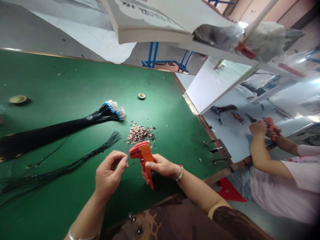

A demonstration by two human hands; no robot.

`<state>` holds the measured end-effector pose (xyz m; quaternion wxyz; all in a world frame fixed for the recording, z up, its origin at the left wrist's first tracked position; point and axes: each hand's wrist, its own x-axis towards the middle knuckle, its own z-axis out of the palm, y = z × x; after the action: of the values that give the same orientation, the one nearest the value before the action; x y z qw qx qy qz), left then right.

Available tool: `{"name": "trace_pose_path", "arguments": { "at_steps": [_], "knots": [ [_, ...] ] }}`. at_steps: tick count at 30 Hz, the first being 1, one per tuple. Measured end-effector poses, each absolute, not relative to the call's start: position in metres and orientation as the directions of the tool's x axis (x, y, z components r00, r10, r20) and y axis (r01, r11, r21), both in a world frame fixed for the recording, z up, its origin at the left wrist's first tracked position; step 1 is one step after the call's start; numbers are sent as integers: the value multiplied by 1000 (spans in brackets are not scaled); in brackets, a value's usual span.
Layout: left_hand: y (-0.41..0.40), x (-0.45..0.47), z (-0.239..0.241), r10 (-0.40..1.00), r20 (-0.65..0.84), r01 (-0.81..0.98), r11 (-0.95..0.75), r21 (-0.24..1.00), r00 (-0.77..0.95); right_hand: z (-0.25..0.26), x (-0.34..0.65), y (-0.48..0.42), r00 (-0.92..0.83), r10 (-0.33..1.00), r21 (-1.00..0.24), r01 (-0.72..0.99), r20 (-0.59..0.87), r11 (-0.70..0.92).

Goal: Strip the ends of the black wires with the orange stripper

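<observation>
My right hand (161,165) is wrapped around the handles of an orange-red wire stripper (145,152), its jaws pointing left. At those jaws, the thumb and forefinger of my left hand (108,173) are pinched on a thin black wire, mostly hidden by the fingers. Just beyond the stripper lies a pile of copper and black wire scraps (138,133). Loose black wires (82,160) stretch across the green table (170,116) to the left of my left hand. Behind them rests a thick bundle of black wires (62,128), with blue and silver ends.
Two tape rolls (141,96) (18,99) lie farther back. Small metal tools (215,150) sit near the right edge. A white panel (215,83) stands at the far right corner. Beyond it, a co-worker's hands (260,128) hold another orange tool. A shelf (155,33) overhangs the back.
</observation>
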<state>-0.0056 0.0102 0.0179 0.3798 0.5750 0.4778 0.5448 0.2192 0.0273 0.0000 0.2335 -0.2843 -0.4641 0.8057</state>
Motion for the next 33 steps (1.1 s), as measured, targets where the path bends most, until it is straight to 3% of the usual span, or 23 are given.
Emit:
{"name": "trace_pose_path", "arguments": {
  "at_steps": [9,24,33],
  "knots": [
    [9,-5,22,974,214,131,-203,970,-73,-8,217,25,-727,653,-898,-119,-211,-423],
    [5,0,10,963,240,129,-225,966,-123,-7,197,11,-603,752,-831,-253,-266,-496],
    [6,0,7,950,295,146,-278,949,-104,-4,195,12,-557,764,-826,-224,-327,-517]
  ]
}}
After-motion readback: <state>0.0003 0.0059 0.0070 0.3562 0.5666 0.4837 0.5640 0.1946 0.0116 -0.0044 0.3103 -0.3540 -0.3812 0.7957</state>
